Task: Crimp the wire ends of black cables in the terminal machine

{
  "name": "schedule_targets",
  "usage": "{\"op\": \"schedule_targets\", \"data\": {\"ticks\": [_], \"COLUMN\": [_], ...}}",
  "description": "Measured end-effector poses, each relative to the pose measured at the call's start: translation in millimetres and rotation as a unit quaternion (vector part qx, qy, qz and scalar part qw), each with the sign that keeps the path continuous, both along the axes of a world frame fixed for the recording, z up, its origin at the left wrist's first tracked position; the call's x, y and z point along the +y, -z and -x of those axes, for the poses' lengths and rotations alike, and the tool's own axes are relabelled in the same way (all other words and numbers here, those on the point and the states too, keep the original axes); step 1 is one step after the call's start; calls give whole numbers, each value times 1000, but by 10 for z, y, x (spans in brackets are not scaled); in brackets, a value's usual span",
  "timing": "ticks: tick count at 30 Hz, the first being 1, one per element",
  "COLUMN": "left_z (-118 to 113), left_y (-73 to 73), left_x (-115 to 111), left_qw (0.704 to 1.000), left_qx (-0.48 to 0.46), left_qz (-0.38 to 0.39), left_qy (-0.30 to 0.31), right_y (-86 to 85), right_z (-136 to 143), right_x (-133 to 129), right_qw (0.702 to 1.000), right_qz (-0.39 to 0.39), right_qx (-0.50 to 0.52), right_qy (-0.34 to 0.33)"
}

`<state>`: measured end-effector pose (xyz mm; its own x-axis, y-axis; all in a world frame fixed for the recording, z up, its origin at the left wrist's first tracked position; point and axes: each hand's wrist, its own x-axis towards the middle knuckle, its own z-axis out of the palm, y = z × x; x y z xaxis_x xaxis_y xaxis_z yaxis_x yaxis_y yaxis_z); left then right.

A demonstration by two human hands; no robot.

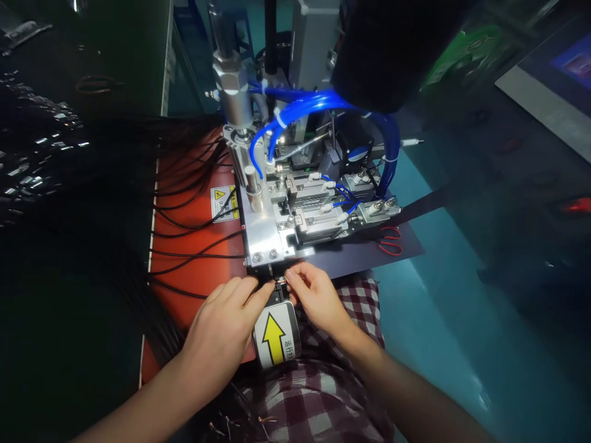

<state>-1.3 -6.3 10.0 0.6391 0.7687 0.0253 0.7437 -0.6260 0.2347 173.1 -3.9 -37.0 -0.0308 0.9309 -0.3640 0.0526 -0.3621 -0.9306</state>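
My left hand [226, 317] is at the front edge of the machine [263, 237], its fingers bent and closed, with the fingertips on a small work spot. What they grip is hidden. From the other side, the thumb and index finger of my right hand [316, 295] pinch close to a tiny piece with thin coloured wire ends [281, 280]. Its exact kind is too small to tell. Just below the fingertips is a black fixture [277, 294]. Nearer to me sits a rounded cover with a yellow arrow label [274, 338].
Several black cables [198, 231] run across the orange surface [194, 271] at the left. Blue air tubes [318, 99] arch over the machine's cylinders. Red-handled scissors [391, 241] lie to the right. More cable ends with stripped wires [231, 424] lie near my lap.
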Motion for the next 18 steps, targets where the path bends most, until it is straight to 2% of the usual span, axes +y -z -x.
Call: {"op": "schedule_targets", "data": {"ticks": [4,11,18], "left_z": [-22,-8,-3], "left_y": [7,38,59], "left_x": [52,59,59], "left_qw": [1000,999,999], "left_qx": [-18,-27,-52], "left_qz": [-21,-16,3], "left_qy": [6,4,9], "right_y": [-49,-61,-63], "right_z": [-14,-11,12], "right_x": [2,48,-2], "right_qw": [999,993,995], "right_qz": [-19,65,36], "right_qx": [-50,103,95], "right_qy": [-7,-13,7]}}
